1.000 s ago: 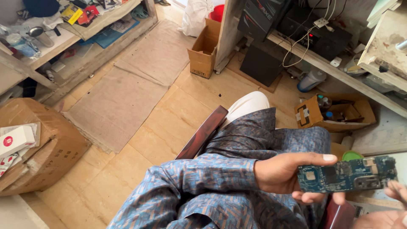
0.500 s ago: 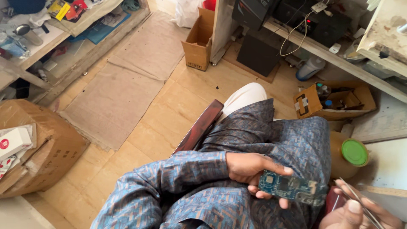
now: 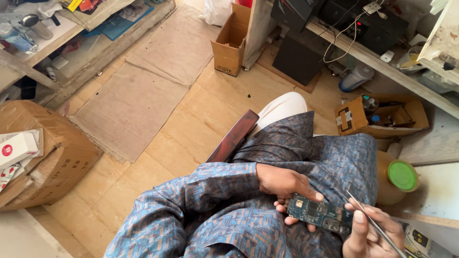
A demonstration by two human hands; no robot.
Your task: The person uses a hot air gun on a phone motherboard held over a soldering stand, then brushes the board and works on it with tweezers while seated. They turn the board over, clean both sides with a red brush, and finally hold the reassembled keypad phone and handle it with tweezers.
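1. At the far left a big cardboard box (image 3: 45,157) stands on the wooden floor (image 3: 191,129), and a small white carton (image 3: 16,149) lies on top of it.
2. More to the middle, a flat brown mat (image 3: 138,91) is spread on the floor, and behind it a small open cardboard box (image 3: 230,40) stands beside a dark cabinet (image 3: 299,59).
3. The person sits with the lap toward the camera. A dark red wooden chair arm (image 3: 233,137) shows beside the leg.
4. The left hand (image 3: 284,184) is closed around a small blue-green circuit board (image 3: 319,213). The thumb lies on the top face and the fingers support it from below. The board is over the lap, low in the picture, between the two hands.
5. The right hand (image 3: 370,234) grips thin metal tweezers (image 3: 373,223). Their tips point toward the right end of the board and are very near to it, but I cannot tell if they touch it.
6. On the right a jar with a green lid (image 3: 401,176) stands near an open box of small parts (image 3: 382,117).
7. My judgement: the work on the board looks only prepared. The board is held and the tool is ready, but no part is visibly lifted off or placed.
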